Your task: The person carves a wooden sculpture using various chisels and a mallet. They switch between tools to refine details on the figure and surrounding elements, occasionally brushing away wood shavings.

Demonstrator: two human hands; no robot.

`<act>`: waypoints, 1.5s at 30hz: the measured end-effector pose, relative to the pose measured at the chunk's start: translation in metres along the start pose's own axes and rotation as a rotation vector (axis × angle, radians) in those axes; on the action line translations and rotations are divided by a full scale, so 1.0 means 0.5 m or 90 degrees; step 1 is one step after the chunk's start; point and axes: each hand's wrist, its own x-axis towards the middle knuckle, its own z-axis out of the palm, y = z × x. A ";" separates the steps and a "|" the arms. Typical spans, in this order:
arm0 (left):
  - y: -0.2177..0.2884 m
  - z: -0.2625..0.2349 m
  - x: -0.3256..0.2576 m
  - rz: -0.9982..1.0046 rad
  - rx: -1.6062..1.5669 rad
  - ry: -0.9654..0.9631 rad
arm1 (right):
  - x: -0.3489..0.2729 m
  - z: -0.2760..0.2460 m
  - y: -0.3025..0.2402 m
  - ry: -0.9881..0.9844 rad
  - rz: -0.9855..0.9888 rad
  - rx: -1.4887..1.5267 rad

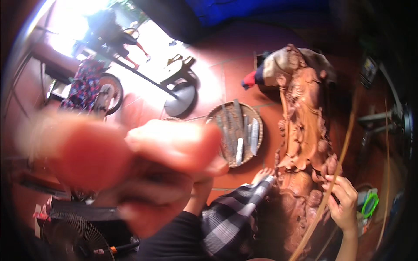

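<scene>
My left hand (170,161) is raised very close in front of me, large and blurred, hiding much of the left and middle. Its fingers look bent, but I cannot make out whether they hold anything. My right hand (344,200) is at the right side of a long reddish-brown carved wooden statue (302,117), a robed figure with its head at the far end. Its fingers are bent around a jutting part of the carving near the figure's lower end. A thin yellowish strand (347,152) passes in front of that hand.
A round woven basket (260,139) with flat metal chisels stands on the red tiles left of the statue. Pale cloth (276,65) lies under its head. A fan (76,239) is lower left; a motorbike wheel (114,93) and a person (130,50) are farther off. Something bright green (370,204) sits right.
</scene>
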 end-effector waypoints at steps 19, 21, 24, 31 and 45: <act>-0.183 0.182 -0.344 -0.425 -0.112 -0.286 | -0.034 0.020 0.053 0.055 -0.048 -0.001; -0.198 0.184 -0.371 -0.346 -0.045 -0.238 | -0.035 0.019 0.049 0.055 -0.042 -0.006; -0.205 0.215 -0.372 -0.106 0.161 -0.196 | -0.030 0.018 0.049 0.056 -0.043 -0.007; -0.222 0.283 -0.386 -0.084 0.146 -0.203 | -0.029 0.020 0.050 0.057 -0.041 -0.019; -0.249 0.241 -0.449 0.263 0.248 -0.418 | -0.030 0.014 0.044 0.042 -0.028 -0.042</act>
